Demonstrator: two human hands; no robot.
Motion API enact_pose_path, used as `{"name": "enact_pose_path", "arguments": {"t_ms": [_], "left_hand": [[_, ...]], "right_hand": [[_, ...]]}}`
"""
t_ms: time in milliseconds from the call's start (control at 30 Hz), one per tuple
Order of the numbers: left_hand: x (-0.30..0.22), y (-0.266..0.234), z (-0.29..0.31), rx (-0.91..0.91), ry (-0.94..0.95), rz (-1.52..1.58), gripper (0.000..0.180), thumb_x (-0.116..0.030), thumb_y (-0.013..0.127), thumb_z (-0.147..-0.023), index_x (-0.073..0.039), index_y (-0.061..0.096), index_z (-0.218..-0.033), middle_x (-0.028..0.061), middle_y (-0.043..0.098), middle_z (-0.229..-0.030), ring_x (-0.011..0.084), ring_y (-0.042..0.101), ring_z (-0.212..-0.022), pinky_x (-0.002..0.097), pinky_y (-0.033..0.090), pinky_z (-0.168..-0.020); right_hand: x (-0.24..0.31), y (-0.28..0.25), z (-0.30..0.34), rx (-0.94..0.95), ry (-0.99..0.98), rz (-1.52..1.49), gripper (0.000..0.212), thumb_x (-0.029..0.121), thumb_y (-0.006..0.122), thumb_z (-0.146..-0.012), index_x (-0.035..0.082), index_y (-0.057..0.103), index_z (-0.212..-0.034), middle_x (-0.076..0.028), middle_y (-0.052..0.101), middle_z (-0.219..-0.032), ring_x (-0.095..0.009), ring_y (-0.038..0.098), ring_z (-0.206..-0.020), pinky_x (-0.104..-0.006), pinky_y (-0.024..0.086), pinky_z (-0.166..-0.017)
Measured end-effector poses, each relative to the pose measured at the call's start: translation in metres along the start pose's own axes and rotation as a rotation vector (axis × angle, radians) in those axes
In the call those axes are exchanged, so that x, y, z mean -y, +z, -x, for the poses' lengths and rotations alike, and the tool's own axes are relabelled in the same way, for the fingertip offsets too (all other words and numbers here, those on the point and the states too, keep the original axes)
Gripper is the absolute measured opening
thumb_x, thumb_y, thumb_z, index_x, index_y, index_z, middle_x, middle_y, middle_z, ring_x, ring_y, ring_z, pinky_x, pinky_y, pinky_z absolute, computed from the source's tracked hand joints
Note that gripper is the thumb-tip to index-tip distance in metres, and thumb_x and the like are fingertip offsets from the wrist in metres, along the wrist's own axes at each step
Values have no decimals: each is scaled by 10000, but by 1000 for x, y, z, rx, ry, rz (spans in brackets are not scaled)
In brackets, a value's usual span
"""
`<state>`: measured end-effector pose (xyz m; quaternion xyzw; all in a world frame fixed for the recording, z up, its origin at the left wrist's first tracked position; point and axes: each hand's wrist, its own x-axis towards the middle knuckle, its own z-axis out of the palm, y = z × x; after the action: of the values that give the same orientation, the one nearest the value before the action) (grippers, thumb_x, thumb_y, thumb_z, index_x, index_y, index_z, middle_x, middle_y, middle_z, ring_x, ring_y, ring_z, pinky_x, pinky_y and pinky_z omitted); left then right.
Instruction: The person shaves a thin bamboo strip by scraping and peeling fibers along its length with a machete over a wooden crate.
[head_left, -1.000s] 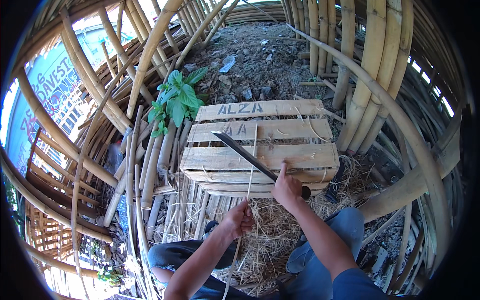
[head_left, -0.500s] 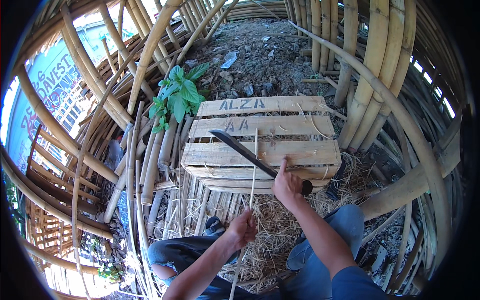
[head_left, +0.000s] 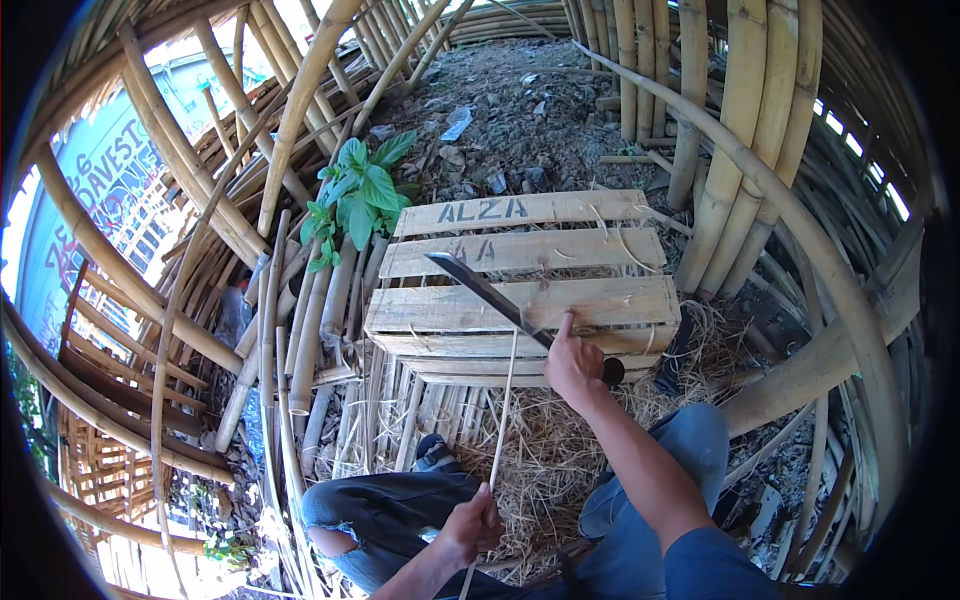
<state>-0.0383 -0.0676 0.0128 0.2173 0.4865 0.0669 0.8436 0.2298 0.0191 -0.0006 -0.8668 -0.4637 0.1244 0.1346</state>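
Note:
My right hand (head_left: 574, 366) grips a machete by its dark handle, the index finger stretched out forward. Its dark blade (head_left: 483, 291) points up and to the left above a slatted wooden crate (head_left: 600, 300). My left hand (head_left: 474, 523), lower and closer to me, is closed around a thin bamboo strip (head_left: 506, 405). The strip runs upward from that hand, and its far end meets the blade near the crate's front edge. The lower end of the strip passes below my left hand toward the bottom edge of the view.
Pale shavings (head_left: 545, 460) cover the ground between my knees. Bamboo poles (head_left: 750, 140) stand at the right, and more lie stacked at the left. A leafy green plant (head_left: 360, 195) grows by the crate's far left corner. Rubble-strewn soil (head_left: 480, 100) lies behind the crate.
My left hand has drawn back toward me with the bamboo strip, whose far end came down from above the blade to its edge. The right hand and machete stay nearly in place.

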Motion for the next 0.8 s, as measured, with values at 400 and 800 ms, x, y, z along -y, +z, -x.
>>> {"name": "enact_pose_path", "arguments": {"t_ms": [400, 800], "left_hand": [[-28, -9, 5, 43, 186, -26, 436, -401, 364, -978, -14, 543, -889, -8, 374, -597, 111, 358, -499, 251, 321, -475], [-97, 35, -18, 354, 209, -42, 269, -302, 382, -988, -75, 491, -893, -19, 371, -638, 64, 285, -475, 204, 250, -435]], "right_hand": [[-8, -19, 20, -165, 41, -326, 372, 209, 644, -731, 17, 510, -1020, -183, 648, -796, -366, 641, -773, -458, 508, -715], [-4, -47, 64, -379, -359, -204, 187, 176, 678, -669, 56, 564, -757, -107, 591, -620, -293, 616, -596, -429, 467, -551]]}}
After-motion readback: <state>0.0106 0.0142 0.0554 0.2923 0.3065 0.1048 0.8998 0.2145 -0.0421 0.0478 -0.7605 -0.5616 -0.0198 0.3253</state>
